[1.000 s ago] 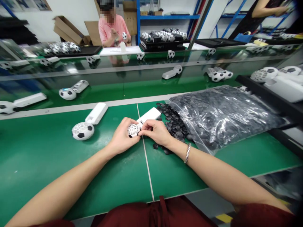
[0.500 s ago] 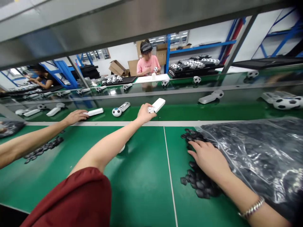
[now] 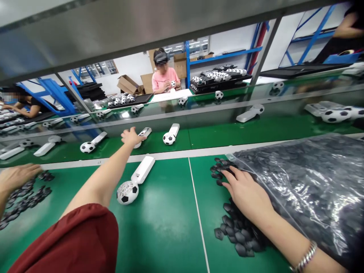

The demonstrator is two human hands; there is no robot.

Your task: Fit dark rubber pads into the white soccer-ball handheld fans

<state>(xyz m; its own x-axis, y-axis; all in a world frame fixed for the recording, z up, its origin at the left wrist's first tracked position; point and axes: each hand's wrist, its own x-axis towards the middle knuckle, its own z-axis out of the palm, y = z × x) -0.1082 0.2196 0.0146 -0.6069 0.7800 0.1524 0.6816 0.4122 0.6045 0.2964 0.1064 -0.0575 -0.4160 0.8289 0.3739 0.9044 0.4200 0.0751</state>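
My left hand (image 3: 131,137) reaches over the green belt with its fingers apart, at the ball end of a soccer-ball-headed device with a white handle (image 3: 145,132). It partly hides that ball, and I see no firm grip. Another such device (image 3: 169,138) lies on the belt just right of it. Nearer me, on the green table, a third device (image 3: 127,192) has an open white lattice on its ball and some black patches. My right hand (image 3: 247,189) rests, fingers apart, on loose black patches (image 3: 240,237). Whether a patch is under its fingertips is unclear.
A clear plastic bag of black patches (image 3: 307,182) lies right of my right hand. A co-worker's hand (image 3: 19,176) is over patches at the left. More devices (image 3: 250,113) lie along the belt. A metal beam (image 3: 113,41) crosses overhead. A person in pink (image 3: 165,80) sits opposite.
My left hand has let go of the device it held, which now lies on the belt, and moved left to another. The co-worker's hand has left the belt for the patches. My view has shifted right.
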